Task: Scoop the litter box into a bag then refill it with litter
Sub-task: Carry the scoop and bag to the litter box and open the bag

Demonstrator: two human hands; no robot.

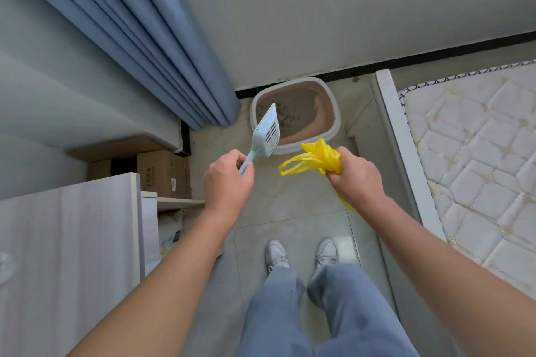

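A white-rimmed litter box (333,101) with pinkish walls and grey-brown litter sits on the floor against the far wall. My left hand (229,180) grips the handle of a pale blue slotted scoop (268,132), whose blade is raised over the box's near left corner. My right hand (358,178) grips a crumpled yellow plastic bag (317,158); one handle loop sticks out to the left and a strip hangs below my wrist. Both hands are held in the air just short of the box.
Blue curtains (150,38) hang at the left, reaching the floor beside the box. Cardboard boxes (164,172) and a white cabinet (66,255) stand at the left. A bed frame with a quilted mattress (475,159) lines the right. My feet stand on the tiled floor (295,203).
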